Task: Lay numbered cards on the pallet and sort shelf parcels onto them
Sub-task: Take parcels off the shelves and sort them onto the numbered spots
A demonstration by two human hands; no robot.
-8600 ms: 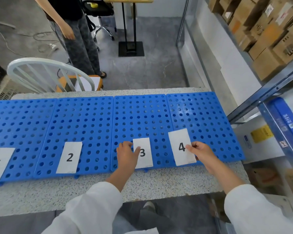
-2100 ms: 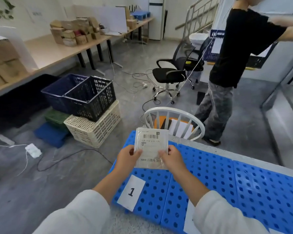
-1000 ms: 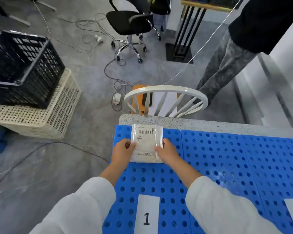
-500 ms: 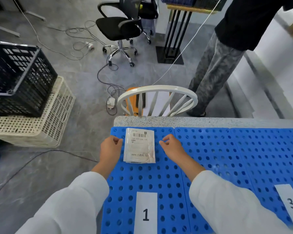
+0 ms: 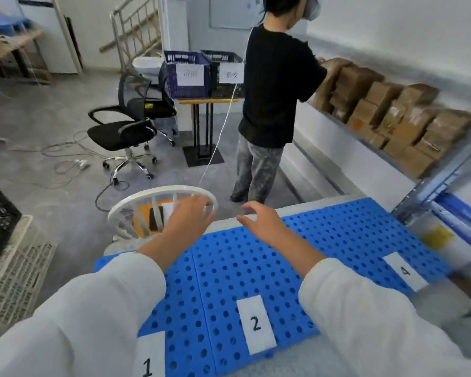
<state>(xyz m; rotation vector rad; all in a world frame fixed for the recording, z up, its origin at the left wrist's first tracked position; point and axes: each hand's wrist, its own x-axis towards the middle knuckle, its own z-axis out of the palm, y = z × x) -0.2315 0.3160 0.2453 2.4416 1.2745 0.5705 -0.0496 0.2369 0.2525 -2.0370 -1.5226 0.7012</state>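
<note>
Both my left hand (image 5: 186,219) and right hand (image 5: 259,221) hovered empty, fingers spread wide, above the pallet's (image 5: 256,257) far edge; cards 1 (image 5: 150,357), 2 (image 5: 256,323), 4 (image 5: 405,271) lay near.

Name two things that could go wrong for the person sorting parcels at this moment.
1. Both hands, left hand and right hand, are empty and heading toward the cardboard parcels; a second person stands there, so they may collide.
2. The loose card 2 could shift under a sleeve.
</note>
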